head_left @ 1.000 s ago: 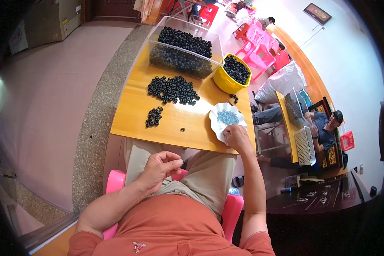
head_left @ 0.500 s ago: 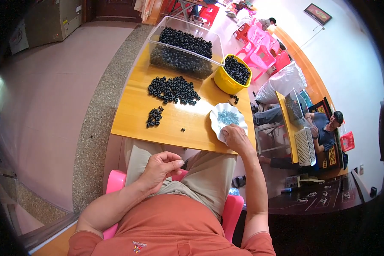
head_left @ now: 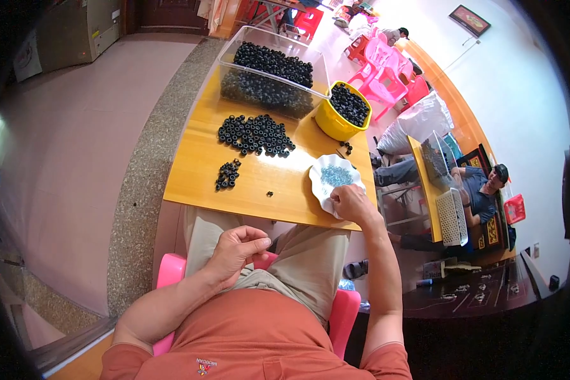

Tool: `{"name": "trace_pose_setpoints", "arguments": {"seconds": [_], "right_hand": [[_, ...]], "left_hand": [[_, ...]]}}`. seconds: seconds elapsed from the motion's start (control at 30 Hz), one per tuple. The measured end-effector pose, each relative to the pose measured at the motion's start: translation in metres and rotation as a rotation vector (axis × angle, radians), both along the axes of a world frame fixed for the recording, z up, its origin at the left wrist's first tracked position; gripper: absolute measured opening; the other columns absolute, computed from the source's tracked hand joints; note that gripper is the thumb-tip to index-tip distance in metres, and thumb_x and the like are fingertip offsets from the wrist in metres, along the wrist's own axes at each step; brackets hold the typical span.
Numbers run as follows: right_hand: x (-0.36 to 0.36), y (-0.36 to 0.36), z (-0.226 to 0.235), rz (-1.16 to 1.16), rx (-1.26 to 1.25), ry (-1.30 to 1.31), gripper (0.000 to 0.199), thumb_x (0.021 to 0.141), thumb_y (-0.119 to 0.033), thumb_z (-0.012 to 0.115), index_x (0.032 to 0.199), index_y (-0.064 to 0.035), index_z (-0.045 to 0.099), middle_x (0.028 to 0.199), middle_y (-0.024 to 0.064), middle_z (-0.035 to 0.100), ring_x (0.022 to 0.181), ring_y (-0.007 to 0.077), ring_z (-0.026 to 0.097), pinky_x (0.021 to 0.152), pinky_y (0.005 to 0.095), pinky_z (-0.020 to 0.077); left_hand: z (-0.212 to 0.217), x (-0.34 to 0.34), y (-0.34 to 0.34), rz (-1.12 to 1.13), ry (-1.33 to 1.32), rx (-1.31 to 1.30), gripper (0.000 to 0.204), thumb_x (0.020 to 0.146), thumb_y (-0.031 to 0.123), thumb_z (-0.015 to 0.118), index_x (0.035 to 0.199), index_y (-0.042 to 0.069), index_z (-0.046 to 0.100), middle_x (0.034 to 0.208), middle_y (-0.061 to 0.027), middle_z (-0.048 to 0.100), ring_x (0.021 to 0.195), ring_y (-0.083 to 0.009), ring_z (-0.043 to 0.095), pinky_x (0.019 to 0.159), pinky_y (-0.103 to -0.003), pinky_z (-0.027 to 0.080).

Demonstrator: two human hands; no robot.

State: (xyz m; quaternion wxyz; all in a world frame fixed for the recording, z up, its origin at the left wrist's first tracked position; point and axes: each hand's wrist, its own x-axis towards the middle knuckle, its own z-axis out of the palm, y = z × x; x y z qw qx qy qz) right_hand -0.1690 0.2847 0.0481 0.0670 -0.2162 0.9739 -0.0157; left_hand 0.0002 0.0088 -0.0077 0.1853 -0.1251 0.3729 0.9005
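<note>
My left hand point(head_left: 239, 249) hovers over my lap, short of the table's front edge. Its thumb and forefinger are pinched together; whatever lies between them, if anything, is too small to make out. My right hand point(head_left: 353, 204) reaches over the near side of a white wavy-rimmed dish point(head_left: 319, 194). The fingers are drawn together and point down into it, with the tips hidden. Small clear bluish beads point(head_left: 337, 175) lie in the dish beside them. To the left are a small cluster of black ring-shaped pieces point(head_left: 227, 175) and one small dark piece point(head_left: 270, 194).
Farther back on the wooden table point(head_left: 193, 180) lies a larger spread of black rings point(head_left: 256, 135). Behind stand a clear plastic bin point(head_left: 269, 95) and a yellow tub point(head_left: 335, 126), both filled with black pieces. Another person point(head_left: 481, 193) sits at a table on the right.
My right hand has shifted very slightly at the near side of the dish, its wrist a little to the right. My left hand keeps its pinch in place.
</note>
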Motion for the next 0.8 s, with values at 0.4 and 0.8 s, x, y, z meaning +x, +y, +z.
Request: {"name": "trace_pose_setpoints", "arguments": {"seconds": [0.4, 0.8], "right_hand": [[0.005, 0.006, -0.003, -0.038, -0.229, 0.064, 0.017, 0.072, -0.007, 0.059, 0.083, -0.001, 0.071, 0.085, 0.0215, 0.066, 0.083, 0.036, 0.065, 0.078, 0.0407, 0.0514], [0.095, -0.052, -0.026, 0.087, -1.331, -0.398, 0.012, 0.084, 0.007, 0.059, 0.095, 0.005, 0.063, 0.092, 0.0056, 0.062, 0.082, 0.0101, 0.058, 0.069, 0.0222, 0.0485]], "left_hand": [[-0.001, 0.0, -0.002, -0.006, 0.006, 0.012, 0.011, 0.085, 0.005, 0.068, 0.094, 0.003, 0.062, 0.087, -0.0045, 0.064, 0.076, -0.0127, 0.062, 0.069, -0.027, 0.056], [0.003, 0.002, 0.0, -0.025, 0.018, 0.012, 0.01, 0.086, 0.006, 0.068, 0.095, 0.004, 0.063, 0.088, -0.0036, 0.064, 0.077, -0.0118, 0.062, 0.07, -0.028, 0.056]]}}
